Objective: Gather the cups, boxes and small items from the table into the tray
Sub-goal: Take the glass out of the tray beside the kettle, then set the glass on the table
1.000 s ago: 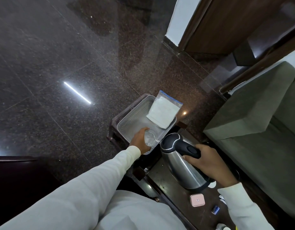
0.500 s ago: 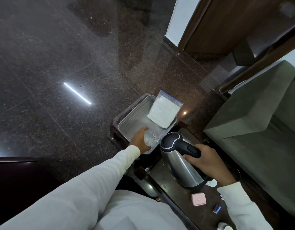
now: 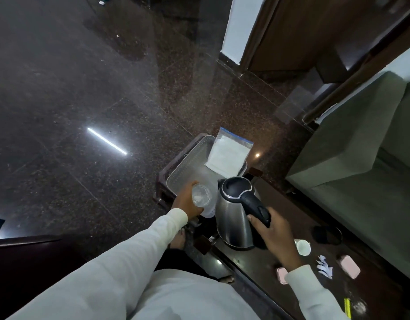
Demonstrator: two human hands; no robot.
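A pale rectangular tray point(image 3: 186, 163) sits on a dark stool past the table's far end. A zip bag with white contents point(image 3: 228, 155) leans in the tray's far right corner. My left hand point(image 3: 186, 202) grips a clear glass cup point(image 3: 201, 197) at the tray's near edge. My right hand point(image 3: 267, 232) holds the black handle of a steel kettle point(image 3: 234, 218), which stands upright on the dark table point(image 3: 252, 262). A white paper cup point(image 3: 303, 247), two pink boxes point(image 3: 350, 266) point(image 3: 281, 274) and white paper scraps point(image 3: 324, 266) lie on the table.
A grey sofa point(image 3: 361, 146) runs along the right side. A black round item point(image 3: 326, 234) lies on the table near the white cup. Another clear glass point(image 3: 358, 307) and a yellow strip point(image 3: 347, 307) sit at the lower right. Glossy dark floor point(image 3: 84, 88) lies to the left.
The view has tilted, so more of the table shows at the right. Both hands keep their holds; the kettle stands closer to the tray's near edge and more upright.
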